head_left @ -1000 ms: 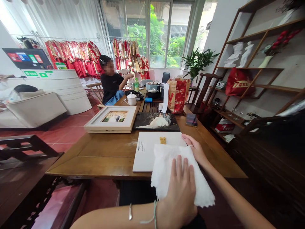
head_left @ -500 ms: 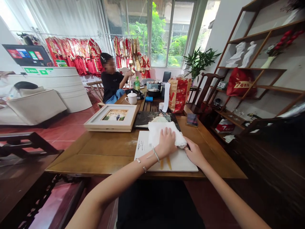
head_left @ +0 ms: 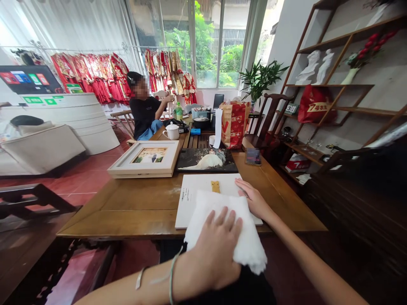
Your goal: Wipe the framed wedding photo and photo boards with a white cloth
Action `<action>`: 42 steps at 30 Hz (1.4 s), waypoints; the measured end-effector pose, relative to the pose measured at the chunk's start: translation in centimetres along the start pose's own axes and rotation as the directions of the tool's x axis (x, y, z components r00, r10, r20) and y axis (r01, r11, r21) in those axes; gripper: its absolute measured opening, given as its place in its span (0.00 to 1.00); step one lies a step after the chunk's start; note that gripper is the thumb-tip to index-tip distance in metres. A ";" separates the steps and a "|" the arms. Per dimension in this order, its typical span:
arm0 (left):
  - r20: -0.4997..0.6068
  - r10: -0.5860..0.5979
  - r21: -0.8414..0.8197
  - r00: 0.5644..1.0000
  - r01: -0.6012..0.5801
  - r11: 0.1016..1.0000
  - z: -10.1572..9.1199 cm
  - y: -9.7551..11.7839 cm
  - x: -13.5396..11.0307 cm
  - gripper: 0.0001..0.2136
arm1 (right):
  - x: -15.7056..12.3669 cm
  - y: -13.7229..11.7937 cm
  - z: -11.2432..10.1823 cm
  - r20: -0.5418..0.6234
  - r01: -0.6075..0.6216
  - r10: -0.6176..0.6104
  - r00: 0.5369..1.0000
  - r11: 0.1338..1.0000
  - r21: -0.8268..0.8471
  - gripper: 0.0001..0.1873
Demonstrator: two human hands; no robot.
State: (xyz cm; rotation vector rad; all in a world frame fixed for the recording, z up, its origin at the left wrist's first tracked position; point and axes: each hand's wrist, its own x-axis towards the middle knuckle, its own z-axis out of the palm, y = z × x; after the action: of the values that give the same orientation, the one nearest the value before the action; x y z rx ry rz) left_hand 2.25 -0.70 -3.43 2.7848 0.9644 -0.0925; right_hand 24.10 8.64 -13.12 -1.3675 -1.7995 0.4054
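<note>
My left hand (head_left: 219, 241) lies with fingers spread over a white cloth (head_left: 225, 207) and holds it. The cloth covers the near part of a white board (head_left: 187, 207) and hangs past its front edge. Small printed text and a barcode run along the board's left side, and a tan patch (head_left: 215, 186) shows beyond the cloth. At the board's right edge, my right hand (head_left: 252, 198) grips it, fingertips on top. A thin dark thing shows by those fingers, too small to make out.
Behind the board lie a dark picture panel (head_left: 206, 161) and a light wooden picture frame (head_left: 143, 159). A phone-like item (head_left: 253, 156), a paper bag (head_left: 235, 125) and a lidded white cup (head_left: 171, 131) stand on the wooden table (head_left: 127, 203). A person (head_left: 143, 110) sits at the far left.
My left hand has drawn the cloth toward me and over the front edge, baring the tan patch and the dark panel's picture. My right hand stays at the board's right side.
</note>
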 end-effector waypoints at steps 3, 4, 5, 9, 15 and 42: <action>-0.108 -0.049 0.042 0.993 0.054 0.998 -0.9 -2.9 2.6 0.29 | -0.1 -0.2 0.0 -0.005 0.023 -0.023 1.000 1.000 -0.008 0.21; -0.133 -0.074 0.071 0.988 0.084 0.994 -1.0 -4.0 3.7 0.29 | -0.1 -0.4 0.0 -0.004 0.027 -0.027 1.000 1.000 -0.013 0.21; -0.155 -0.093 0.099 0.984 0.109 0.989 -1.1 -5.1 5.0 0.28 | -0.2 -0.5 0.0 -0.001 0.027 -0.027 1.000 0.999 -0.021 0.22; -0.243 -0.136 0.130 0.961 0.171 0.977 -0.8 -8.5 9.2 0.29 | -0.2 -1.0 0.2 0.006 0.006 -0.005 1.000 0.999 -0.053 0.23; -0.219 -0.076 0.122 0.973 0.105 0.987 0.2 -7.9 8.8 0.30 | 0.1 -0.7 0.4 0.017 0.009 -0.008 1.000 0.998 -0.063 0.24; -0.227 -0.098 0.114 0.969 0.127 0.985 -0.3 -8.4 7.7 0.31 | -0.4 -1.0 0.3 -0.004 0.017 -0.017 1.000 0.998 -0.065 0.22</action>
State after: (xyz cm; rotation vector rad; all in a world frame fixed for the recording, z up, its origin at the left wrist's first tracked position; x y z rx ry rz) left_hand 3.08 10.51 -5.40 2.9013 1.2095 0.1480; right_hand 23.25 7.92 -12.76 -1.3948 -1.8334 0.3372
